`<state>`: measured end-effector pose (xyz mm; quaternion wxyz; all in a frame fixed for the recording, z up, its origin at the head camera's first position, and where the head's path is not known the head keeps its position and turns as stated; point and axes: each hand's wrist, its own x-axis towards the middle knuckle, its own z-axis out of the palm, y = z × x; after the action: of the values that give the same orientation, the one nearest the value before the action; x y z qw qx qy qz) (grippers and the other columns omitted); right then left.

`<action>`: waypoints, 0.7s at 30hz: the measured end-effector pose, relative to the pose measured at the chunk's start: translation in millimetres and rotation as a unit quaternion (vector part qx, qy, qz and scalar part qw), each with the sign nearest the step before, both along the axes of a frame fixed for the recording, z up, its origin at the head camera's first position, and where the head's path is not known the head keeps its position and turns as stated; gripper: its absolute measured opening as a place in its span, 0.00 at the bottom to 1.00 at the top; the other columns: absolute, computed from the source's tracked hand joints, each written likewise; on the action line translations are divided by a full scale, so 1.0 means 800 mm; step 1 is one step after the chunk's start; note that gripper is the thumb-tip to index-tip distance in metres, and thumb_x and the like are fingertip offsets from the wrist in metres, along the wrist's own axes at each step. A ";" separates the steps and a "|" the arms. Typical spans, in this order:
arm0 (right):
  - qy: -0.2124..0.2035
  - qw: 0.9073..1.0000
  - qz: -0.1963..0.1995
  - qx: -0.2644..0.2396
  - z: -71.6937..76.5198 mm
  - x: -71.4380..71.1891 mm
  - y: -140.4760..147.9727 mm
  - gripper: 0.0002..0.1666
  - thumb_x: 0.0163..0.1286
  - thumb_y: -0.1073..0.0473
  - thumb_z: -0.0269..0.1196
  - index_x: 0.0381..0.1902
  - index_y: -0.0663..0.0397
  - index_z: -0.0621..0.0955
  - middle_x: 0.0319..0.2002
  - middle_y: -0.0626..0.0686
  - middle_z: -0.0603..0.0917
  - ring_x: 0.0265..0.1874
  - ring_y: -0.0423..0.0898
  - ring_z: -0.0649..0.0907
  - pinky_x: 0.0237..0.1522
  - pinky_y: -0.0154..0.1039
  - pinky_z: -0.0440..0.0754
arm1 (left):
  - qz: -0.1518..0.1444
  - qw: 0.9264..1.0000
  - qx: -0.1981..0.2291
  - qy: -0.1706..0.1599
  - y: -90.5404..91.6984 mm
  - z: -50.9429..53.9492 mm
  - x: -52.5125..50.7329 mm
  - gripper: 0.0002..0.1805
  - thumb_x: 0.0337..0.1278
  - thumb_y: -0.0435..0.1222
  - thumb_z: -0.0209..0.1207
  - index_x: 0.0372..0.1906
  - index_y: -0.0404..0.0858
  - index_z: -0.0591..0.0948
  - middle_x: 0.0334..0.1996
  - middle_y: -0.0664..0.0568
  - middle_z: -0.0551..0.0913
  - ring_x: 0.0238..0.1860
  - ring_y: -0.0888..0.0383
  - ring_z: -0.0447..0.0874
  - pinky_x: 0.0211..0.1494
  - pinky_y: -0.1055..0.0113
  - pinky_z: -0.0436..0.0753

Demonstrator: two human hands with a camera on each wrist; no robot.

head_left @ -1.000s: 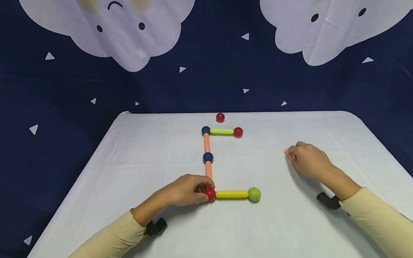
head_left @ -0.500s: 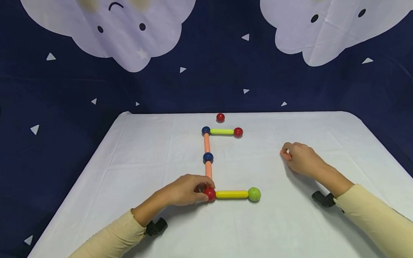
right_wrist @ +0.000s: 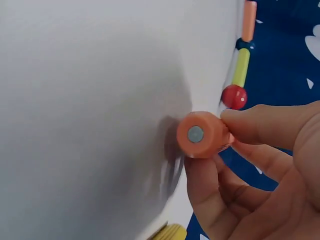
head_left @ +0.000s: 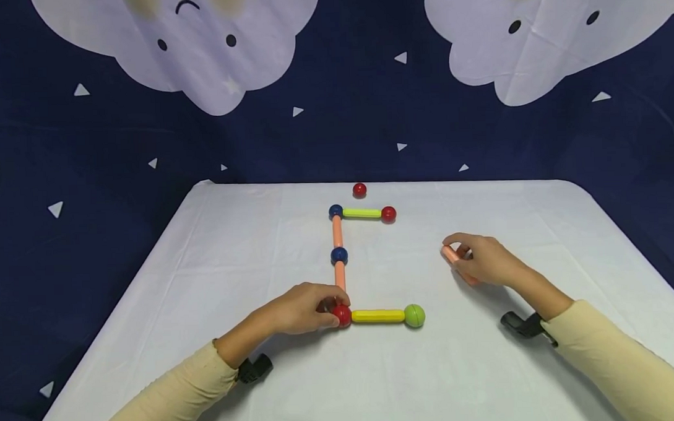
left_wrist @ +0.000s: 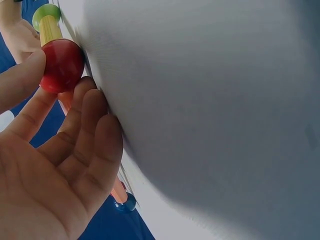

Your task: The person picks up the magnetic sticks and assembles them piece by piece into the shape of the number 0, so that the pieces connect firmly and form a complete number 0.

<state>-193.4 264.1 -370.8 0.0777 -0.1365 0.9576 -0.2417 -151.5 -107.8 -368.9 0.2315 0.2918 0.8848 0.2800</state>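
My left hand (head_left: 304,309) pinches a red ball (left_wrist: 64,66) at the near left corner of a joined shape of rods and balls. From that ball a yellow rod (head_left: 378,316) runs right to a green ball (head_left: 415,315). An orange rod (head_left: 340,275) leads away to a blue ball (head_left: 339,255), then another orange rod (head_left: 337,231) to a second blue ball (head_left: 336,212). A lime rod (head_left: 362,213) joins that one to a red ball (head_left: 388,214). To the right, my right hand (head_left: 486,261) pinches a loose orange rod (right_wrist: 200,134), its grey end disc showing in the right wrist view.
A single red ball (head_left: 360,190) lies near the far edge of the white-covered table (head_left: 249,238). Behind the table hangs a dark blue cloth (head_left: 345,136) with clouds and triangles. Each wrist wears a black camera.
My right hand has moved a little left and turned, so more of the orange rod shows in it. The left hand has stayed on the red ball.
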 end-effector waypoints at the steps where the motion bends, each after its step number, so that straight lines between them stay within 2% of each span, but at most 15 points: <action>1: -0.003 1.000 0.000 -0.011 0.001 -0.001 -0.001 0.26 0.65 0.64 0.62 0.62 0.56 0.76 0.44 0.62 0.85 0.32 0.46 0.82 0.27 0.37 0.76 | 0.000 1.000 0.000 0.000 0.000 0.000 0.000 0.13 0.59 0.34 0.66 0.49 0.46 0.82 0.39 0.57 0.85 0.39 0.60 0.78 0.44 0.64 0.79; 8: -0.027 0.997 -0.017 -0.073 0.003 -0.005 -0.012 0.28 0.66 0.64 0.62 0.65 0.57 0.73 0.50 0.67 0.82 0.39 0.50 0.83 0.28 0.37 0.78 | -0.001 1.000 0.003 0.003 -0.001 0.000 0.000 0.13 0.59 0.34 0.66 0.49 0.46 0.82 0.38 0.57 0.85 0.39 0.60 0.78 0.43 0.65 0.79; 14: -0.047 0.993 -0.031 -0.107 -0.001 -0.008 -0.020 0.28 0.66 0.64 0.63 0.64 0.56 0.74 0.50 0.65 0.82 0.41 0.50 0.82 0.31 0.37 0.78 | 0.001 1.000 0.005 0.000 -0.001 -0.001 0.000 0.13 0.59 0.34 0.66 0.48 0.47 0.82 0.38 0.56 0.85 0.39 0.60 0.78 0.44 0.64 0.79; 21: -0.061 0.985 -0.025 -0.159 -0.001 -0.005 -0.032 0.29 0.64 0.63 0.65 0.63 0.57 0.74 0.49 0.65 0.82 0.41 0.49 0.83 0.31 0.35 0.79 | 0.000 1.000 0.006 0.000 -0.001 0.000 0.000 0.12 0.60 0.34 0.66 0.48 0.47 0.82 0.38 0.57 0.85 0.39 0.60 0.78 0.43 0.65 0.78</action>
<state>-197.7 238.7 -371.9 0.1075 -0.1080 0.9036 -0.4004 -151.5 -108.4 -368.6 0.2298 0.2935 0.8831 0.2849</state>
